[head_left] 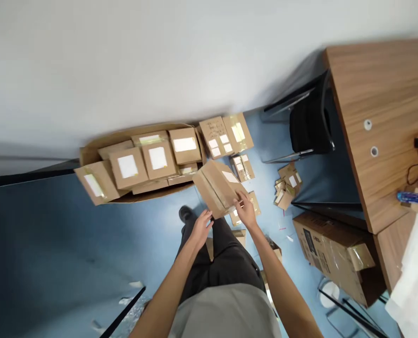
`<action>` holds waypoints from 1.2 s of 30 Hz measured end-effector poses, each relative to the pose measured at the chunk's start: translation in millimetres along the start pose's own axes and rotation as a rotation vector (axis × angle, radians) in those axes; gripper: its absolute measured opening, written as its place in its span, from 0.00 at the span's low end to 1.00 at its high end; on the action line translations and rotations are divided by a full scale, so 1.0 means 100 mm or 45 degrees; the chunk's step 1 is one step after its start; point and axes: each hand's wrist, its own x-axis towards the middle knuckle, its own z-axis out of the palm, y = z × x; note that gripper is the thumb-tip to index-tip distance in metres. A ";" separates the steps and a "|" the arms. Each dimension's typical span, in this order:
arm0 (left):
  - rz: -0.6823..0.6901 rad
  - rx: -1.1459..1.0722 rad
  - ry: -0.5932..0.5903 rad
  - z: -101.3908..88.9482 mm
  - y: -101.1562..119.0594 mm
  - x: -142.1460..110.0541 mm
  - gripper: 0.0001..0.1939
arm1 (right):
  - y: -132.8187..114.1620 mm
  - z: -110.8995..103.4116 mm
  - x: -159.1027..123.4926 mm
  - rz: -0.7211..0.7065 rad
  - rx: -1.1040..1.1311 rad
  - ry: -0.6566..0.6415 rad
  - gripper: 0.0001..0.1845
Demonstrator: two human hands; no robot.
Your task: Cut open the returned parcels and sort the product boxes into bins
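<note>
In front of my legs, a taped brown cardboard box with a white label is held up at a tilt. My right hand grips its right side, thumb and fingers closed on the edge. By the box's lower left corner is my left hand, fingers stretched and apart; whether the fingertips touch the cardboard is hard to tell. Left of the held box, a large open carton contains several smaller labelled boxes.
Labelled boxes stand on the floor by the wall, with a smaller box nearer me. Farther right are a pile of little boxes, a black chair, a wooden desk and a big carton.
</note>
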 end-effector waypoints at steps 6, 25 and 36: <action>0.215 -0.401 -0.084 -1.18 0.19 -1.24 0.08 | -1.42 0.53 -0.80 -0.418 -0.073 -0.317 0.31; 1.277 -1.157 0.990 -5.58 -0.53 -3.47 0.16 | -3.63 4.53 -4.51 -1.019 -0.113 -1.722 0.42; 0.895 -1.146 0.839 -5.55 -0.40 -3.03 0.19 | -2.61 4.19 -3.99 -0.545 -0.466 -1.829 0.16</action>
